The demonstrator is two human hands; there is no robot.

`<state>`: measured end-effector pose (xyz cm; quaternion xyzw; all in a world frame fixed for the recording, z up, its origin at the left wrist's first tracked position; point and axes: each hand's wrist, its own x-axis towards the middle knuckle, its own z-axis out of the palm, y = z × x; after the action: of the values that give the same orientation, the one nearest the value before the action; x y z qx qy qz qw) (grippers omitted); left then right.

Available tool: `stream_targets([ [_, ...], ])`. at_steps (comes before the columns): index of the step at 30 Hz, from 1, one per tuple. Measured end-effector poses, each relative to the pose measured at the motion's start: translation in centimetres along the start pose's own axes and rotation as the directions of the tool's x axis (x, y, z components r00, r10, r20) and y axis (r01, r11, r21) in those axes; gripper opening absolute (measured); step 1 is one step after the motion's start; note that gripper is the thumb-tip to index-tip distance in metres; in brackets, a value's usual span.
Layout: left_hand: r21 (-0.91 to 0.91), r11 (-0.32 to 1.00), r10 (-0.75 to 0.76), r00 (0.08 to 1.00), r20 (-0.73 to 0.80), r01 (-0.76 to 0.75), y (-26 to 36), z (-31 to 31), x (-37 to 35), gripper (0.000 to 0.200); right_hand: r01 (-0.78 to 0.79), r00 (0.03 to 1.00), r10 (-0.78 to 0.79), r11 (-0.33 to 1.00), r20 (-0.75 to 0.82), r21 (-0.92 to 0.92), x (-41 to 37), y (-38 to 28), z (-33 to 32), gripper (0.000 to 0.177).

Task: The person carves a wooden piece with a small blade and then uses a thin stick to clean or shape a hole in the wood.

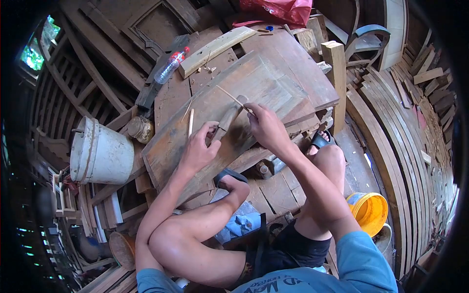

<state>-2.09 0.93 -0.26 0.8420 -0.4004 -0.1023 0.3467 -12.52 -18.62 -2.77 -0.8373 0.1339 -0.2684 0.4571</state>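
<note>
My left hand (pixel 199 149) is closed, with thumb and fingers curled around the near end of a narrow grey-brown bar (pixel 228 120), whose exact kind I cannot make out. The bar slants away over a worn wooden board (pixel 195 117). My right hand (pixel 267 128) pinches a thin wooden stick (pixel 227 94), which points up and left across the bar's far end. Beside my left hand a short pale wooden peg (pixel 191 122) lies on the board, near a thin sliver of wood (pixel 186 109).
Beyond the board are a plastic bottle (pixel 171 66), a pale plank (pixel 217 50) and wood scraps. A white bucket (pixel 105 151) stands left; a yellow bucket (pixel 367 214) sits right. An upright post (pixel 335 80) rises at the board's right, near stacked curved timbers (pixel 391 161).
</note>
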Motion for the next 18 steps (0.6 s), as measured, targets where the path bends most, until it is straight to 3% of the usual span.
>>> stream_targets([
  [3, 0.027, 1.0, 0.004, 1.0, -0.001, -0.004, -0.1, -0.6, 0.2, 0.044, 0.011, 0.998, -0.006, 0.997, 0.061, -0.083, 0.0, -0.1, -0.1, 0.03],
  [5, 0.257, 0.965, 0.057, 0.998, 0.008, -0.057, 0.3, -0.9, 0.1, 0.044, 0.021, 0.997, -0.013, 0.994, 0.078, -0.109, 0.0, -0.3, -0.2, 0.033],
  [9, 0.301, 0.954, 0.004, 1.0, 0.023, -0.011, 0.9, -0.8, 0.1, 0.045, 0.056, 0.995, -0.043, 0.987, 0.085, -0.149, 0.1, 0.0, 0.4, 0.034],
  [11, 0.406, 0.912, 0.065, 0.998, -0.003, -0.058, 1.2, -0.6, -0.2, 0.047, 0.068, 0.995, -0.052, 0.976, 0.081, -0.205, 0.1, 0.0, 0.6, 0.034],
  [15, 0.431, 0.9, 0.084, 0.996, -0.019, -0.068, 0.8, -0.4, 0.1, 0.043, 0.065, 0.995, -0.04, 0.949, 0.088, -0.307, -0.1, -0.7, 0.7, 0.035],
  [17, 0.534, 0.845, -0.095, 0.993, 0.073, 0.042, 1.0, -0.5, 0.5, 0.036, 0.032, 0.997, -0.009, 0.948, 0.072, -0.317, -0.6, -0.9, 0.7, 0.037],
  [18, 0.536, 0.843, -0.097, 0.993, 0.068, 0.046, 1.1, -0.6, 0.6, 0.036, 0.036, 0.997, -0.014, 0.949, 0.074, -0.314, -1.1, -1.1, 0.7, 0.037],
])
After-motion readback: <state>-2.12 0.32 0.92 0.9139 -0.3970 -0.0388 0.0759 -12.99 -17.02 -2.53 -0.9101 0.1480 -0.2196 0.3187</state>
